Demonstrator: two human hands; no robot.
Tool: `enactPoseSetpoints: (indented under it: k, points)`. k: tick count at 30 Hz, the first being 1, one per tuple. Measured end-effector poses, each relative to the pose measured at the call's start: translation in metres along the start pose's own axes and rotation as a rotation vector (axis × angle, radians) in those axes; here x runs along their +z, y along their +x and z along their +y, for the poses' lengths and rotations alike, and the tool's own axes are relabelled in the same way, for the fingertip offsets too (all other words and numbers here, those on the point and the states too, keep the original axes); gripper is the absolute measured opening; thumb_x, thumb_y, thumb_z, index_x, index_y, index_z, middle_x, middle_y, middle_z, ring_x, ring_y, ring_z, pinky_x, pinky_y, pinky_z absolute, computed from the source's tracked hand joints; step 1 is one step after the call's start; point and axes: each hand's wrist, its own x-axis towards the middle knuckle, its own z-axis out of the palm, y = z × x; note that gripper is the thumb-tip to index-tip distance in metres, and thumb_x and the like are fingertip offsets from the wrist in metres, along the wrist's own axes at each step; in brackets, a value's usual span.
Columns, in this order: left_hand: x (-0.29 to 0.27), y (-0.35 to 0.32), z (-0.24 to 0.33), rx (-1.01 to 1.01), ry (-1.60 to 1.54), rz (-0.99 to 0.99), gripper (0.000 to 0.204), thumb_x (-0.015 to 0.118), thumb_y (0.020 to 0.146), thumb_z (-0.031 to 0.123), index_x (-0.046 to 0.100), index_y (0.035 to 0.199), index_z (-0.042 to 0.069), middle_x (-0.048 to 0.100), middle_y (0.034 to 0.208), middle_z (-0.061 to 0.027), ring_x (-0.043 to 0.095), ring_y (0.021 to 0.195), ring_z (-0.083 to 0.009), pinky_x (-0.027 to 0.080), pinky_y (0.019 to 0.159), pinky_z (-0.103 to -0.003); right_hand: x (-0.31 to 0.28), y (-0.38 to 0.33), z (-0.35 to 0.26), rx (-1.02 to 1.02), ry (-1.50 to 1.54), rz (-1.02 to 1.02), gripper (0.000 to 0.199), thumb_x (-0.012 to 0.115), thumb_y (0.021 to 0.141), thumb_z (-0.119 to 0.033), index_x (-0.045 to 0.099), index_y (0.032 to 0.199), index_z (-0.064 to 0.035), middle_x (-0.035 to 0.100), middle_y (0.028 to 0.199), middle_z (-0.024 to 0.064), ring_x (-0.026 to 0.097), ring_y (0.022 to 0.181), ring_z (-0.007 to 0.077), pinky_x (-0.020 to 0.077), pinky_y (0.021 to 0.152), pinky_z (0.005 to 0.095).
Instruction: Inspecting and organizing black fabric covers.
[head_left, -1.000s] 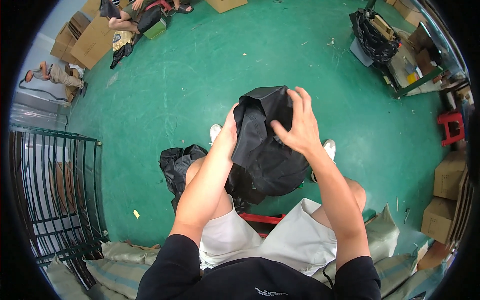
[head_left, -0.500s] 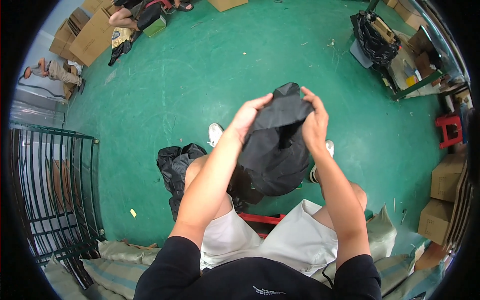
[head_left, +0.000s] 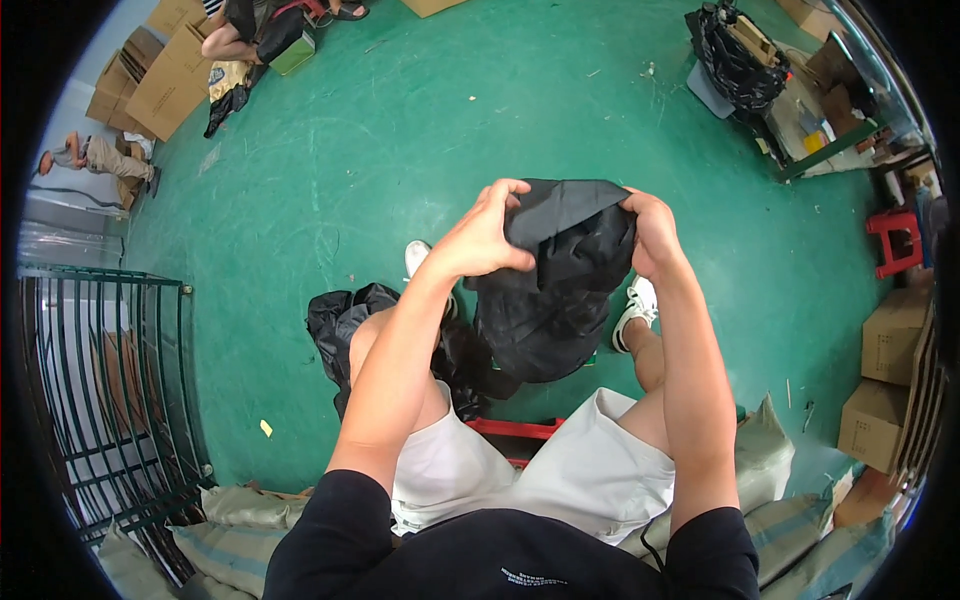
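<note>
Your left hand has moved from beneath the left edge of the crumpled black fabric garment to its top, where the fingers now curl over the upper fold. Your right hand, earlier spread flat across the front of the cloth, now grips its upper right corner. The top edge, earlier bunched, is now drawn out between both hands.

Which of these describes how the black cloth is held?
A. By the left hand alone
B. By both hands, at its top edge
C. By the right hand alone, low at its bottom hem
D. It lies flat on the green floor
B: the left hand and the right hand each grip the top edge of the black cloth, which hangs down over the knees.
</note>
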Motion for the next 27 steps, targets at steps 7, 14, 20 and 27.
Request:
enactPoseSetpoints:
  k: [7,14,20,27]
  points:
    - [-0.015,0.016,-0.015,-0.049,-0.638,0.142,0.011,0.058,0.091,0.007,0.066,0.095,0.000,0.067,0.083,0.0003,0.059,0.077,-0.0070,0.048,0.072,-0.025,-0.008,-0.001,-0.010,0.117,0.200,-0.177,0.033,0.038,0.089,-0.010,0.059,0.110,0.0046,0.066,0.102,0.0163,0.066,0.089,0.0269,0.0551,0.083,0.0383]
    - [-0.053,-0.003,-0.023,-0.008,-1.276,-0.117,0.031,0.053,0.099,0.020,0.063,0.112,-0.007,0.070,0.105,-0.0159,0.070,0.093,-0.0215,0.056,0.085,-0.035,-0.014,-0.014,-0.026,0.096,-0.198,-0.580,0.038,0.066,0.087,-0.022,0.062,0.113,0.0061,0.070,0.105,0.0142,0.068,0.089,0.0197,0.0546,0.084,0.0318]
    - [-0.055,0.005,-0.031,-0.090,-1.522,-0.260,0.040,0.048,0.102,0.030,0.064,0.110,-0.006,0.070,0.105,-0.0175,0.070,0.092,-0.0254,0.057,0.085,-0.037,-0.008,-0.018,-0.017,0.057,-0.178,-0.687,0.038,0.066,0.089,-0.020,0.062,0.116,0.0062,0.070,0.109,0.0126,0.066,0.095,0.0180,0.0494,0.091,0.0311]
    - [-0.050,0.002,-0.020,0.035,-1.268,-0.066,0.029,0.057,0.099,0.025,0.066,0.106,-0.001,0.072,0.095,-0.0119,0.070,0.083,-0.0163,0.057,0.078,-0.031,-0.016,-0.025,-0.012,0.006,0.473,-0.703,0.040,0.051,0.099,-0.020,0.050,0.125,0.0102,0.062,0.121,0.0215,0.064,0.108,0.0306,0.0518,0.097,0.0405]
